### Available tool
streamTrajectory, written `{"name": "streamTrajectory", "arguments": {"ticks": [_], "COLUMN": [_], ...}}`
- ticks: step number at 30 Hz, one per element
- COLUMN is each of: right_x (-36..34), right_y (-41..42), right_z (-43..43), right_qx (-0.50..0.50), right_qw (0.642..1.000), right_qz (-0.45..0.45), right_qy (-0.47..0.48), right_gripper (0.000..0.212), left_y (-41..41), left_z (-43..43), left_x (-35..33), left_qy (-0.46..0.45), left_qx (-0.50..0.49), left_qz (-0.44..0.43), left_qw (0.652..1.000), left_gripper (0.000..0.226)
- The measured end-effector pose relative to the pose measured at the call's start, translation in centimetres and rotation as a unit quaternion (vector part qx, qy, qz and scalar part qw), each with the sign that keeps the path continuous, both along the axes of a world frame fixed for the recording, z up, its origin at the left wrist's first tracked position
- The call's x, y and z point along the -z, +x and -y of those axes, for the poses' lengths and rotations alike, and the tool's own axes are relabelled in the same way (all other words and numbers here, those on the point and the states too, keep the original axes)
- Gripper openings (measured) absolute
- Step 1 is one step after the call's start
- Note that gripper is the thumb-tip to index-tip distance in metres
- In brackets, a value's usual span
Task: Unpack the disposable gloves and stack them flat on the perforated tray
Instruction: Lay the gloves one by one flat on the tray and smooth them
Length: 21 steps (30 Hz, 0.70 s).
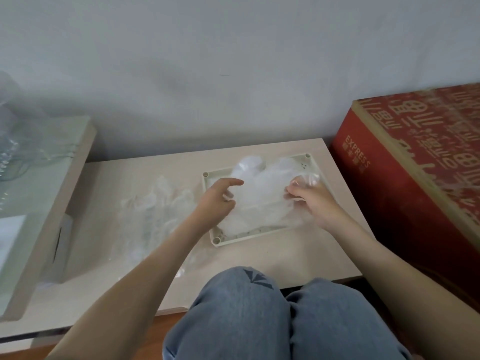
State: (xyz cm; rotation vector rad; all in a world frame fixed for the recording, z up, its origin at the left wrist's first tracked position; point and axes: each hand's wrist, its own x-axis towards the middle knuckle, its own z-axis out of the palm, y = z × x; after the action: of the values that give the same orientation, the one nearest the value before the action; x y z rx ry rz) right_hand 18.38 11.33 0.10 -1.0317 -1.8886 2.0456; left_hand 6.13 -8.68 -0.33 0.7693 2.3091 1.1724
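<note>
The tray [249, 236] sits on a pale table [298, 255], and the stacked gloves [259, 196] lie in it as a cloudy white pile covering most of its floor, the glove fingers pointing to its far rim.

The left hand [218, 197] is at the tray's left side: 1 finger – the index – stretches straight out over the pile, and the others curl at the pile's left edge. Whether they pinch film cannot be told.

The right hand [311, 201] is at the tray's right side, with its fingers curled close together and pinching clear film at the pile's right edge.

Left of the tray, a loose heap [155, 203] of more clear gloves lies on the table. Right of the tray stands a red box [415, 165] printed "EXPRESS". Nearer than the tray – past the table's edge – are 2 knees [246, 307] in blue jeans.
</note>
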Motion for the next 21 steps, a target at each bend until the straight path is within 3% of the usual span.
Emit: {"name": "streamTrajectory", "arguments": {"ticks": [3, 6, 11, 15, 18, 21], "right_x": [-0.1, -0.3, -2.7, -5.8, -7.2, -7.3], "right_y": [-0.5, -1.0, -1.3, -1.6, -2.1, -2.3], "right_z": [-0.1, -0.3, -0.6, 0.0, 0.4, 0.5], "right_qx": [-0.021, 0.018, 0.012, -0.153, -0.245, -0.278], "right_qw": [0.998, 0.992, 0.996, 0.966, 0.946, 0.939], "right_qz": [-0.038, -0.073, -0.069, -0.112, -0.095, -0.072], "right_qy": [-0.048, -0.105, 0.057, 0.173, 0.189, 0.188], "right_gripper": [0.013, 0.031, 0.075, 0.066, 0.059, 0.077], "left_y": [0.3, 0.7, 1.4, 1.7, 1.8, 1.7], "left_z": [0.1, 0.0, -0.8, -1.7, -2.0, -1.9], "left_x": [-0.2, -1.4, -3.5, -4.4, -4.7, -5.0], "left_qy": [0.058, 0.089, 0.138, 0.154, 0.192, 0.215], "left_qx": [0.035, 0.054, 0.081, 0.092, 0.072, 0.056], "left_qz": [-0.022, -0.006, 0.041, 0.045, 0.078, 0.096], "left_qw": [0.997, 0.995, 0.986, 0.983, 0.976, 0.970], "left_gripper": [0.054, 0.047, 0.042, 0.048, 0.048, 0.045]}}
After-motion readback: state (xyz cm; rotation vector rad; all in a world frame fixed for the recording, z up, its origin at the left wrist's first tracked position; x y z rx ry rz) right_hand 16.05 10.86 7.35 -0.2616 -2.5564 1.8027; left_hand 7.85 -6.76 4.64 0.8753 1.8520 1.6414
